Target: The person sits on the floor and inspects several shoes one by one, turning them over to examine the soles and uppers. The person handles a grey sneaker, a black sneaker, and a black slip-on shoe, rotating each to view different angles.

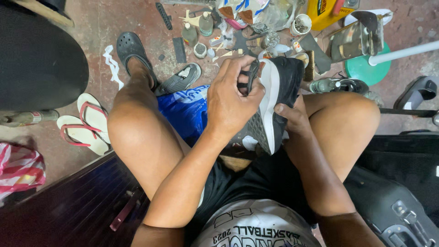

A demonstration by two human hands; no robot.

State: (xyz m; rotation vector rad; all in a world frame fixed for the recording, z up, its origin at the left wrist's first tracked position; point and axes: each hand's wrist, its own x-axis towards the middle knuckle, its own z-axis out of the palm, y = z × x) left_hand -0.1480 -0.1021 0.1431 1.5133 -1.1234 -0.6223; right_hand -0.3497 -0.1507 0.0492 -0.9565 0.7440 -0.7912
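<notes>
Reddish concrete floor (96, 27), stained, carries clutter at 12 o'clock: bottles (197, 28), scraps. Black-and-white sneaker (277, 98) sits at centre, between the knees. Left hand (231, 98) pinches the sole edge; right hand (292, 120) grips the underside. Flip-flops (87, 121) lie at 9 o'clock.

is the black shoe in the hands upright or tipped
Tipped: the black shoe lies on its side, grey sole facing the camera, left hand gripping it, right hand underneath.

floor (96, 23): reddish concrete | flip-flops (87, 122) | small bottles (197, 28) (upright) | green disc (366, 69) | paper scrap (112, 64)
</notes>
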